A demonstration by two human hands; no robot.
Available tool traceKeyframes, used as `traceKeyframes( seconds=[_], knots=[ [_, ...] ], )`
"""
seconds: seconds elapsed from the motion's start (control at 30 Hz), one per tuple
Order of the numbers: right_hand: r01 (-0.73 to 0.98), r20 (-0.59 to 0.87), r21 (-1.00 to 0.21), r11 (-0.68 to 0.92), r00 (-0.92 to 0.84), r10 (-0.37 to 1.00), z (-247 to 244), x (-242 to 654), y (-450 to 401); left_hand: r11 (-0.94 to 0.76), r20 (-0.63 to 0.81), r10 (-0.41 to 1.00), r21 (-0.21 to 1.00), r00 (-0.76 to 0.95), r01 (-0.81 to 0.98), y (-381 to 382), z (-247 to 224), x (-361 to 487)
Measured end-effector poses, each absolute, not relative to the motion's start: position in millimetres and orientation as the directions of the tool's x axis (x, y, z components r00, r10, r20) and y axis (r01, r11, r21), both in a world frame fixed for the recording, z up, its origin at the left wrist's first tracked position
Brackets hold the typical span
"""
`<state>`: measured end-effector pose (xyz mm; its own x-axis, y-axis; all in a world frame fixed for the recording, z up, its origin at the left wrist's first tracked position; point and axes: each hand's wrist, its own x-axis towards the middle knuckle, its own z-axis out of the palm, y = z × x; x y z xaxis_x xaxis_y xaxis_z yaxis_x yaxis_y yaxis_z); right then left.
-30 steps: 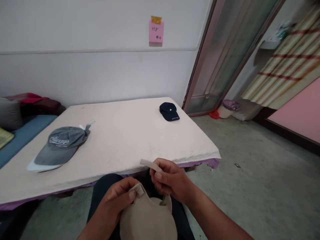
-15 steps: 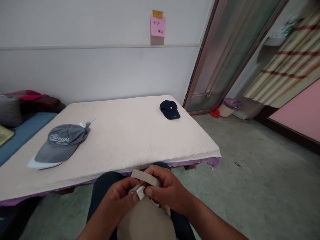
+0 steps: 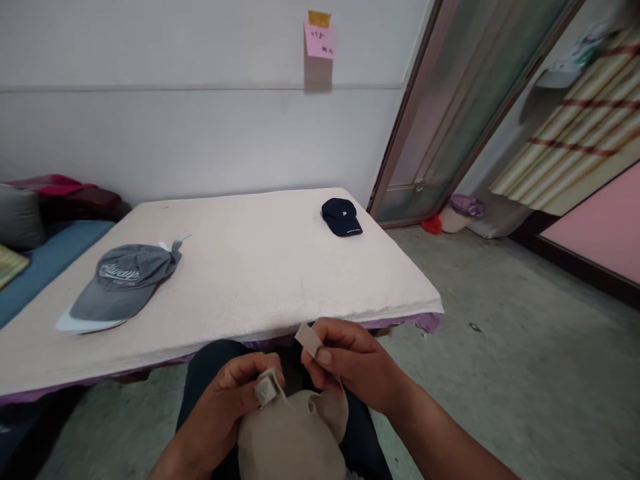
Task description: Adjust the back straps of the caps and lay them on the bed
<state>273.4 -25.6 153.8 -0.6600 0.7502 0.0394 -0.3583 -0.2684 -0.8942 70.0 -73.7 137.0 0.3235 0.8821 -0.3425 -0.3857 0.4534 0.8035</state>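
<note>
A beige cap (image 3: 290,440) rests on the person's lap at the bottom of the view. My left hand (image 3: 235,400) pinches one end of its back strap, where a small silvery buckle (image 3: 266,389) shows. My right hand (image 3: 355,360) grips the strap's other end (image 3: 309,339) between thumb and fingers, its tip sticking out to the upper left. The two strap ends are apart, with a gap between my hands. The cap's brim is not visible.
On the cream-covered bed (image 3: 250,260) lie a grey cap (image 3: 125,280) at the left, over a pale sheet, and a navy cap (image 3: 341,217) at the back right. A pink note (image 3: 320,40) is on the wall. A waste bin (image 3: 457,213) stands beyond the bed.
My right hand has moved up and right with the strap end, away from my left hand. My left hand has shifted slightly left with the buckle. The strap ends, close together before, are now separated.
</note>
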Motion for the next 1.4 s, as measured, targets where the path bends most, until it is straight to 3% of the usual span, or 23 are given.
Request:
traceKeyframes(
  seconds=[0.17, 0.33, 0.57, 0.83, 1.4],
  knots=[
    [-0.106, -0.01, -0.987, -0.121, -0.712, 0.702, 168, 275, -26, 0.464, -0.397, 0.884, 0.805, 0.246, -0.37, -74, 147, 73],
    [0.058, -0.021, -0.998, 0.03, -0.711, 0.703, 176, 275, -25, 0.45, -0.411, 0.891, 0.856, 0.193, -0.253, -74, 155, 69],
    [0.1, -0.065, -0.995, 0.013, -0.735, 0.675, 177, 272, -24, 0.404, -0.347, 0.898, 0.895, 0.272, -0.19, -72, 157, 65],
    [0.19, -0.075, -0.976, 0.108, -0.756, 0.65, 181, 274, -22, 0.361, -0.259, 0.874, 0.912, 0.411, -0.192, -70, 145, 61],
    [0.262, -0.157, -0.953, 0.153, -0.858, 0.49, 186, 277, -10, 0.36, -0.317, 0.813, 0.933, 0.489, 0.005, -66, 155, 64]
  ],
)
